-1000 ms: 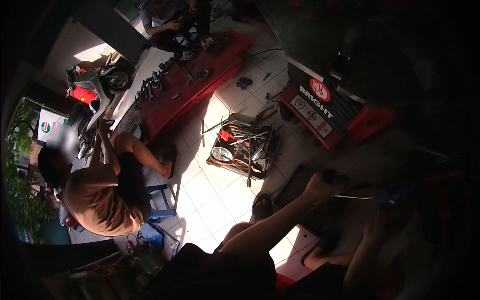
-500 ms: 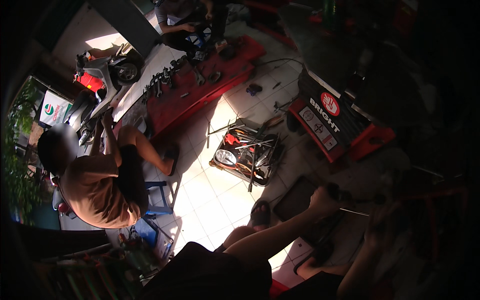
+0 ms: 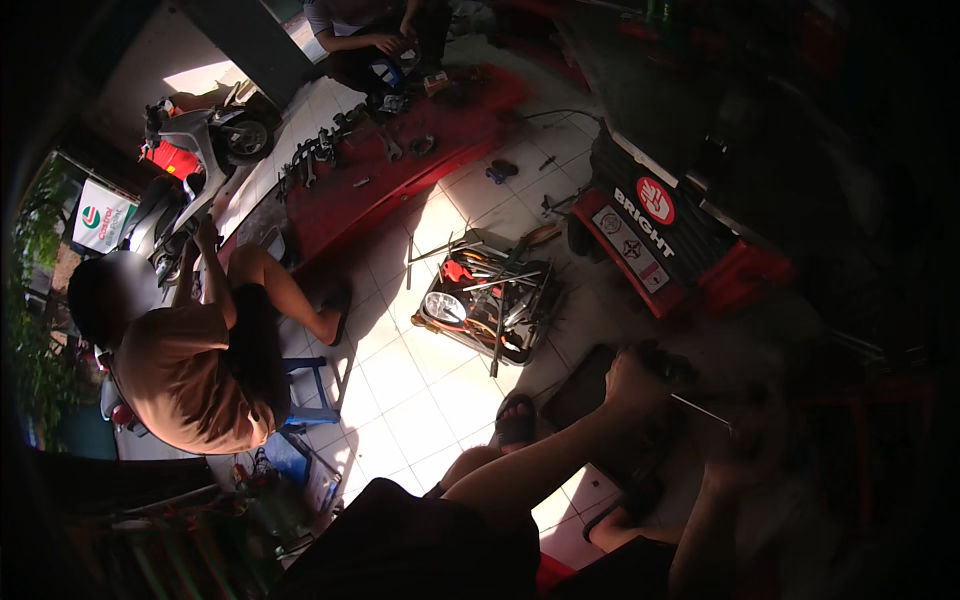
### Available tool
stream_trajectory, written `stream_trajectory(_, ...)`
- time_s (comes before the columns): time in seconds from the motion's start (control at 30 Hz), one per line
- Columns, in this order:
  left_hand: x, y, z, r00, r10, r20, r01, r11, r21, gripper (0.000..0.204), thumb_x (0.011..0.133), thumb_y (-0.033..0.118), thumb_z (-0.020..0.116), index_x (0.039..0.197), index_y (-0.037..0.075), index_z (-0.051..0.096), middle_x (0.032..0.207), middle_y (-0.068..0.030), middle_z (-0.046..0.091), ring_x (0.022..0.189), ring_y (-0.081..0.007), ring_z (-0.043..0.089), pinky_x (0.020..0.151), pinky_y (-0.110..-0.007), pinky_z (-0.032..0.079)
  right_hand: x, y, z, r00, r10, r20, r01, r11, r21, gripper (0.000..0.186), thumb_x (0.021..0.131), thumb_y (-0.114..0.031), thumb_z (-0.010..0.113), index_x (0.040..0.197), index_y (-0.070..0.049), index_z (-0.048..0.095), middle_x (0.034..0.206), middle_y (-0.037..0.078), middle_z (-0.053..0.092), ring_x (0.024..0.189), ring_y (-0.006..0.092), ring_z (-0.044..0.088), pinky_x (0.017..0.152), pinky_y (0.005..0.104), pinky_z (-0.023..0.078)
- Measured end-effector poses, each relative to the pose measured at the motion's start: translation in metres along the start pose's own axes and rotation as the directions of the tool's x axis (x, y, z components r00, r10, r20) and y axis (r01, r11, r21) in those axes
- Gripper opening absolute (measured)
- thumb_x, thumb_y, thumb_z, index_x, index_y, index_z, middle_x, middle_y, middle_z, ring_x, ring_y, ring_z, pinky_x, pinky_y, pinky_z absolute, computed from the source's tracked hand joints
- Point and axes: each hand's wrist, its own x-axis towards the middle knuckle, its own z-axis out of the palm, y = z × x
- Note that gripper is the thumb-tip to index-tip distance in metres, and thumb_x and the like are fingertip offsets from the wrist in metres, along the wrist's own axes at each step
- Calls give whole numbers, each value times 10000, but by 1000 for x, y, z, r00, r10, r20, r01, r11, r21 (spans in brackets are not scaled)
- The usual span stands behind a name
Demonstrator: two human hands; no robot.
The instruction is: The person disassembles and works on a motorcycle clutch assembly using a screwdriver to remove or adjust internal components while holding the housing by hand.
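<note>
In deep shadow at the lower right, my left hand (image 3: 630, 382) is closed round a dark part (image 3: 670, 366), whose kind I cannot make out. From beside it a thin shiny metal rod (image 3: 700, 408), like a screwdriver shaft, slants down toward my right hand (image 3: 735, 468). The right hand's fingers are curled at the rod's lower end; shadow hides any handle and the exact grip. Below my left hand, on the tiled floor, lies a dark flat tray (image 3: 580, 388).
A tool tray (image 3: 470, 345) heaped with tools sits ahead on the floor. Beyond it, a long red bench (image 3: 340, 222) carries wrenches. A red and black cabinet (image 3: 640, 235) stands right. At left, a person (image 3: 190, 375) sits by a motorbike (image 3: 195, 135); another person (image 3: 370, 40) sits far off.
The rod slants more steeply than before. My right hand has shifted a little left, and my left hand slightly up and left. The whole view has also moved a little.
</note>
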Motion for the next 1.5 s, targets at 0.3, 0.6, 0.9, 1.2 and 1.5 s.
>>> stream_trajectory(0.3,72,-117,-10,891,342,297,-152,844,-515,525,866,82,688,1350,12,499,1258,-107,586,1122,-228,590,956,-357,512,41,-14,24,797,158,583,37,951,-308,303,935,-334,587,973,-37,636,849,30,629,797,93,571,727,296,482)
stream_trajectory(0.6,64,-102,-7,886,158,435,-19,952,-306,547,830,215,738,1304,22,547,1264,-85,582,1147,-208,552,1000,-372,429,33,-43,11,858,324,399,-366,930,31,175,809,-178,593,773,-7,605,693,-14,571,610,80,505,548,279,420)
stream_trajectory(0.9,19,-69,30,979,-3,206,101,879,-466,571,823,182,781,1295,-37,545,1315,-109,570,1177,-226,549,1012,-384,435,39,-34,-1,966,-61,253,129,956,-263,261,940,-254,517,822,-21,509,707,-33,497,637,81,460,594,274,400)
stream_trajectory(1.2,42,-64,-7,995,57,79,-27,939,-344,792,667,243,895,1260,-127,523,1132,-170,646,966,-200,639,853,-312,515,24,-9,24,983,-85,-165,97,993,66,272,1002,-395,487,1057,-132,529,914,-16,547,683,104,429,609,278,366)
stream_trajectory(1.5,42,-59,-19,993,32,-114,-64,956,-287,841,572,369,929,1200,-86,604,1030,-155,705,931,-213,673,830,-319,523,27,-15,22,879,77,470,-134,987,88,372,904,-465,522,851,-100,475,658,51,455,571,141,346,580,321,298)
